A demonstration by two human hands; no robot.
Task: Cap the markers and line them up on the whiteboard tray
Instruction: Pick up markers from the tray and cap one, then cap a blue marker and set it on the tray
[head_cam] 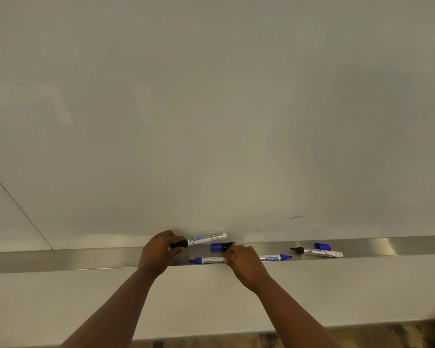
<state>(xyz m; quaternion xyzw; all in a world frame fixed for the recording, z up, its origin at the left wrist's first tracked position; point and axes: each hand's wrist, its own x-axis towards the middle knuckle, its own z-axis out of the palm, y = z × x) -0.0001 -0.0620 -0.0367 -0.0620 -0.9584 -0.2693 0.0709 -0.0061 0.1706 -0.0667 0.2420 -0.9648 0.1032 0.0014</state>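
My left hand (pixel 160 251) grips a white marker (pixel 207 239) by its black front end, just above the steel whiteboard tray (pixel 86 258); its barrel points right. My right hand (pixel 237 258) pinches a small black cap (pixel 228 245) a short gap from that marker. A loose blue cap (pixel 216 247) lies on the tray beside the black one. Under my right hand lie two blue markers, one pointing left (pixel 206 260) and one pointing right (pixel 274 258). Farther right lie an uncapped black-tipped marker (pixel 319 252) and another blue cap (pixel 322 246).
The whiteboard (pixel 211 109) fills the view above the tray, with a few small ink marks (pixel 298 217) at the lower right. A seam (pixel 18 207) runs across its left side. A pale wall (pixel 60 297) lies below the tray, and patterned floor (pixel 399 335) shows at the bottom.
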